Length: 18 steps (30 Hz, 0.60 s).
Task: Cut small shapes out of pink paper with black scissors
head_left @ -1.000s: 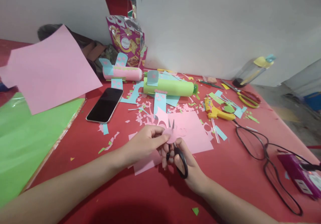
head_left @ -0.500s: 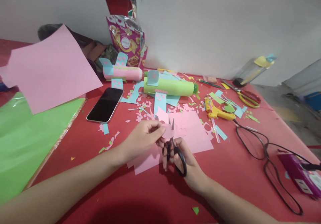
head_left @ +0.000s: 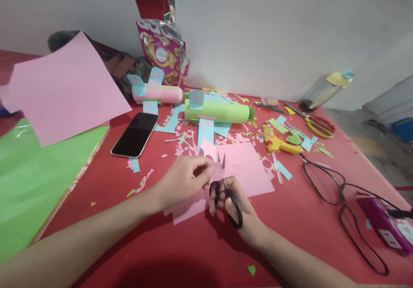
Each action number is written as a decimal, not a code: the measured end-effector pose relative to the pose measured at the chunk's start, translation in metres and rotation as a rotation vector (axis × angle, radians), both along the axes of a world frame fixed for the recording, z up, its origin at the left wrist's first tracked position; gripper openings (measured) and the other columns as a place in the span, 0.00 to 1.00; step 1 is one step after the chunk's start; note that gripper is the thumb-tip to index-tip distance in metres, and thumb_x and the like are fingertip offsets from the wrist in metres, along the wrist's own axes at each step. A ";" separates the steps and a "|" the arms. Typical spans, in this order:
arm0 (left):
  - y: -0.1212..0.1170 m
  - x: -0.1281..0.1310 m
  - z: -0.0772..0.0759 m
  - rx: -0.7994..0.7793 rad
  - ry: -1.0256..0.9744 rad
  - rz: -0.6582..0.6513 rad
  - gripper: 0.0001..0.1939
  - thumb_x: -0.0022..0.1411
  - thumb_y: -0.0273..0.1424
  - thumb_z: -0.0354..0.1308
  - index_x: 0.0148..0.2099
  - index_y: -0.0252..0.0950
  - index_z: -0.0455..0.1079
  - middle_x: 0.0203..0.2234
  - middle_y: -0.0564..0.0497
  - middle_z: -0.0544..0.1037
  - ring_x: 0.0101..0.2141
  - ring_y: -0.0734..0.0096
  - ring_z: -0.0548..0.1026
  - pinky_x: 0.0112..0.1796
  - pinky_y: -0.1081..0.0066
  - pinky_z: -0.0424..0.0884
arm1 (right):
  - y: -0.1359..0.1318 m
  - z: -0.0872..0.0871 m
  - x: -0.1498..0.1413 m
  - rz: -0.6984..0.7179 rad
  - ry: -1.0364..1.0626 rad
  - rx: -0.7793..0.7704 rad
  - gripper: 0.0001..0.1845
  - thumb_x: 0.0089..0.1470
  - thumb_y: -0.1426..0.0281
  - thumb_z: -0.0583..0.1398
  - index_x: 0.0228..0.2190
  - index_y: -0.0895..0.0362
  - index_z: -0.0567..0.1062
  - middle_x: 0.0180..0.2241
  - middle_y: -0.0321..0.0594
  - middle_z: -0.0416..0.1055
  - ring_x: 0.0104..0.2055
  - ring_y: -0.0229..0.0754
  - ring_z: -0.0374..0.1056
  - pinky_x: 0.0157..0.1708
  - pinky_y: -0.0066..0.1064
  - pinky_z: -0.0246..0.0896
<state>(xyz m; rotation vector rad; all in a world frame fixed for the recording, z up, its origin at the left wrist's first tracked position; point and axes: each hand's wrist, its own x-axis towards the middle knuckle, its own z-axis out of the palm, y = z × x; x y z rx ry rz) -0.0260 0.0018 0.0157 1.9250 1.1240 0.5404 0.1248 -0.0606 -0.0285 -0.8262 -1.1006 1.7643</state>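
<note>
Between thumb and fingers, my left hand pinches a small rounded piece of pink paper. My right hand is closed round the black handles of a pair of scissors. The blades point away from me, slightly parted, at the pink piece. Beneath both hands lie pink paper sheets. Just beyond them is a green paper-covered tube with light-blue fins. A similar pink tube lies to its left.
Around the tubes, paper scraps litter the red table. A phone lies at left, near a large pink sheet. On the right are a yellow glue gun, its looping cord, larger scissors and a purple power strip.
The scissors' handles have spread a little wider and the blades have parted slightly more. My left hand and the pink piece have shifted slightly to the right.
</note>
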 end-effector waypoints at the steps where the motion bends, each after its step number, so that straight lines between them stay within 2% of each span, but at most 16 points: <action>1: 0.001 0.000 0.000 0.012 0.007 -0.007 0.15 0.58 0.31 0.43 0.21 0.34 0.60 0.15 0.56 0.68 0.18 0.79 0.64 0.22 0.78 0.58 | 0.000 0.000 0.000 -0.001 -0.008 -0.005 0.15 0.49 0.56 0.54 0.30 0.53 0.55 0.27 0.33 0.60 0.27 0.35 0.59 0.31 0.34 0.55; 9: 0.006 -0.005 0.004 -0.040 -0.003 -0.048 0.15 0.57 0.32 0.45 0.21 0.34 0.60 0.15 0.57 0.67 0.18 0.80 0.64 0.21 0.78 0.58 | -0.001 0.005 -0.002 -0.023 -0.037 -0.046 0.17 0.47 0.56 0.56 0.29 0.53 0.55 0.27 0.32 0.58 0.24 0.32 0.58 0.23 0.28 0.53; 18: 0.011 -0.011 0.012 -0.044 0.021 -0.015 0.16 0.57 0.35 0.46 0.19 0.34 0.58 0.15 0.56 0.67 0.20 0.78 0.64 0.23 0.77 0.59 | 0.000 0.008 -0.002 0.005 -0.042 -0.017 0.17 0.48 0.57 0.56 0.27 0.54 0.55 0.25 0.29 0.56 0.21 0.29 0.55 0.23 0.27 0.52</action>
